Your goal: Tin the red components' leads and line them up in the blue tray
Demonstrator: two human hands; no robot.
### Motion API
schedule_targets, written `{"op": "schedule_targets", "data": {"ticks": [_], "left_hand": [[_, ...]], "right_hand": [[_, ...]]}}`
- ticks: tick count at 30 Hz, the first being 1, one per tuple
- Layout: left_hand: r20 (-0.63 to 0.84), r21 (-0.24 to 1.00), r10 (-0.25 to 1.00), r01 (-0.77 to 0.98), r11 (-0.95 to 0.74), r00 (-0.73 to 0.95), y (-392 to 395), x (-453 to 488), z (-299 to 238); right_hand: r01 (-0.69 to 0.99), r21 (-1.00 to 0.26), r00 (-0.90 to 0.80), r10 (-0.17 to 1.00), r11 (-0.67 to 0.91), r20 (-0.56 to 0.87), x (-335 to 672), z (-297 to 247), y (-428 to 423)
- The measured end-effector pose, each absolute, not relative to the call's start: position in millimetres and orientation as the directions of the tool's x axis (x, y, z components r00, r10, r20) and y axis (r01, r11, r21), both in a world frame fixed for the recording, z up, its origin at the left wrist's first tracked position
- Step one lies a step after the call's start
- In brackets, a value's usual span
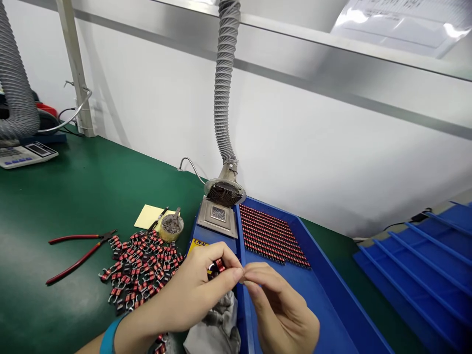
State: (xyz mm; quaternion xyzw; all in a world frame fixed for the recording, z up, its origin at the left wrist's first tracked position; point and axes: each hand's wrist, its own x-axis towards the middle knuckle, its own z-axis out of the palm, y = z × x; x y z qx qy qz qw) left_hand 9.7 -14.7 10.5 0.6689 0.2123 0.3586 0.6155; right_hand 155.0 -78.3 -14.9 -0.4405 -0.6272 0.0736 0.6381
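Note:
My left hand (206, 285), with a teal band at the wrist, is closed with thumb and forefinger pinched. Small red-and-black coils (220, 264) show in its curled palm. My right hand (282, 312) is closed too, its fingertips meeting the left ones over the near wall of the blue tray (313, 305). Whatever lies between the fingertips is too small or hidden to make out. Left of my hands, a loose heap of red-and-black coils (142, 268) with bent wire leads covers the green table (73, 196). Inside the tray, similar coils (271, 233) lie in tight, even rows.
Beyond my hands stands a solder pot (217, 221) under a round fume hood (225, 191) on a grey duct (224, 83). Red-handled pliers (79, 260), a small tub (171, 227), a yellow note pad (147, 215) and a grey cloth (217, 329) are nearby. Blue trays (424, 275) lie right.

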Motion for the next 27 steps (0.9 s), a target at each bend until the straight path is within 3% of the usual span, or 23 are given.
{"op": "schedule_targets", "data": {"ticks": [7,16,19,22,27], "left_hand": [[0.161,0.981,0.679,-0.038,-0.192,0.717,-16.5,9.2,14.5],[0.215,0.975,0.698,-0.189,-0.115,0.683,-14.4,13.6,8.7],[0.216,0.968,0.714,-0.241,-0.068,0.666,-14.6,14.8,6.4],[0.224,0.968,0.723,-0.237,-0.085,0.654,-15.0,14.4,6.8],[0.277,0.953,0.710,-0.093,-0.288,0.648,-14.8,10.0,7.8]], "right_hand": [[0.409,-0.763,0.345,0.689,0.501,0.637,150.2,-18.0,-79.2],[0.244,-0.844,0.281,0.798,0.478,0.533,156.1,-22.5,-78.0],[0.260,-0.845,0.234,0.819,0.467,0.524,154.3,-20.1,-78.9],[0.336,-0.786,0.201,0.776,0.519,0.598,153.0,-18.8,-78.9],[0.564,-0.535,0.157,0.555,0.628,0.817,156.1,-23.8,-77.2]]}}
